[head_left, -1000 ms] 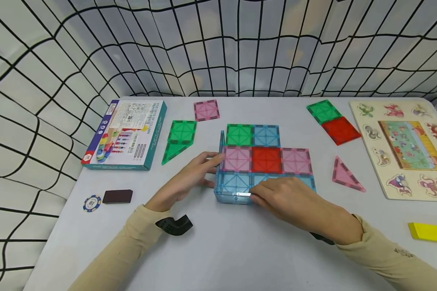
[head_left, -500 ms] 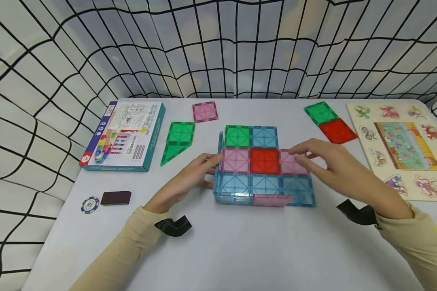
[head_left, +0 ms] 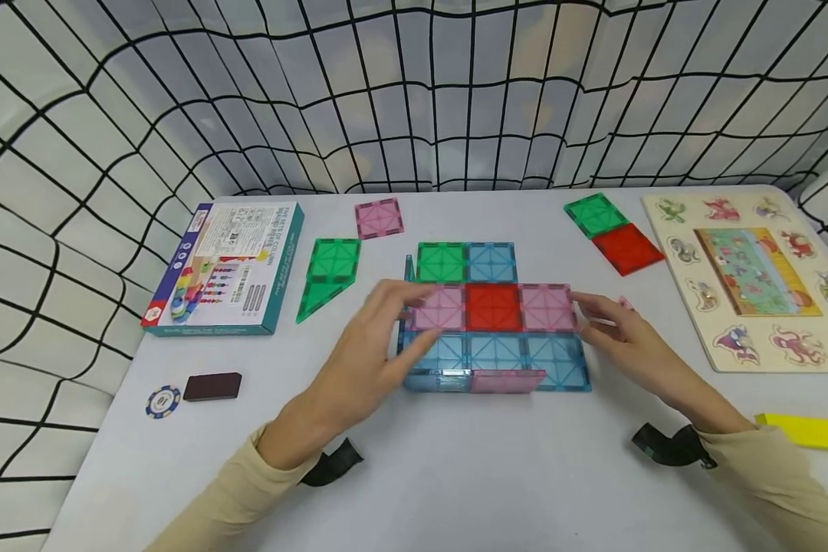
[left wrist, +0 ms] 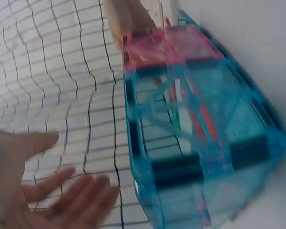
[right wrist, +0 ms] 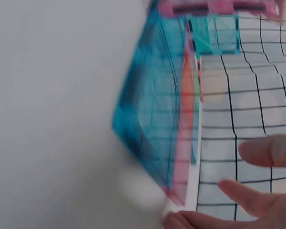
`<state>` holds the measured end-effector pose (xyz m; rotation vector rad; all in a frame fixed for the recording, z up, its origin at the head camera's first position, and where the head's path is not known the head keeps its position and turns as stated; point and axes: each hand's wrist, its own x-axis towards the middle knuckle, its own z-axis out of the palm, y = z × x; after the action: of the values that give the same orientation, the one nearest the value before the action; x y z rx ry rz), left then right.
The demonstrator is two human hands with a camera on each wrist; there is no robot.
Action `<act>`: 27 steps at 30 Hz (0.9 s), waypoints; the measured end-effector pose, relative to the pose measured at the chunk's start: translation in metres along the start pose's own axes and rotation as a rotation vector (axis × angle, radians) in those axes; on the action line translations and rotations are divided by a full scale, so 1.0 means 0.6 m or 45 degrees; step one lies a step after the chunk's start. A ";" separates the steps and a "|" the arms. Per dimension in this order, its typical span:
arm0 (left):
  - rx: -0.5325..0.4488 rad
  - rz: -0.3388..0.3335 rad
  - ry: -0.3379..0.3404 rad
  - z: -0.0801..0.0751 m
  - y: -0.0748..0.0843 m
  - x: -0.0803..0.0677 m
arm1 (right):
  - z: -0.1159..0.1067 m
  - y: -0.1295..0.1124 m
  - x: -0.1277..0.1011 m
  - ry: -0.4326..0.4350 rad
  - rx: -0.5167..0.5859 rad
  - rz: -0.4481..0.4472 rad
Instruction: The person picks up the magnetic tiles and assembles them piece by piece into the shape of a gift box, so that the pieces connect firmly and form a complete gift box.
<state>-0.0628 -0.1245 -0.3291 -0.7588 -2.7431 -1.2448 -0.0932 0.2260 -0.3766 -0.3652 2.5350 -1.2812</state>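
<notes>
Several translucent magnetic tiles lie edge to edge on the table: a green tile (head_left: 441, 263) and a blue tile (head_left: 492, 263) at the back, a red tile (head_left: 493, 308) between two pink tiles in the middle, and a blue row (head_left: 559, 372) in front. Blue tiles stand up along the left side and at the front left corner; beside that corner stands a pink tile (head_left: 507, 382), also seen in the left wrist view as an upright pink tile (left wrist: 171, 45). My left hand (head_left: 362, 356) hovers over the left side, fingers spread. My right hand (head_left: 642, 356) has its fingertips at the right pink tile's edge.
Loose green tiles (head_left: 333, 262) and a pink square (head_left: 379, 218) lie behind left. A boxed set (head_left: 228, 264), poker chip (head_left: 162, 402) and dark block (head_left: 212, 386) are left. A wooden puzzle board (head_left: 724, 337), red tile (head_left: 626, 248) and yellow block (head_left: 810, 432) are right.
My right hand left the front pink tile, which now stands alone, and moved to the right edge. My left hand has lifted from the left side and come over the tiles.
</notes>
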 end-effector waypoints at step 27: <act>0.331 0.492 -0.286 0.070 0.016 -0.005 | -0.022 0.026 0.005 0.024 1.159 0.247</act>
<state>-0.0488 -0.0903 -0.3516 -1.3811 -2.6576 -0.7519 -0.1025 0.2437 -0.3819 0.0939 1.6717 -2.1347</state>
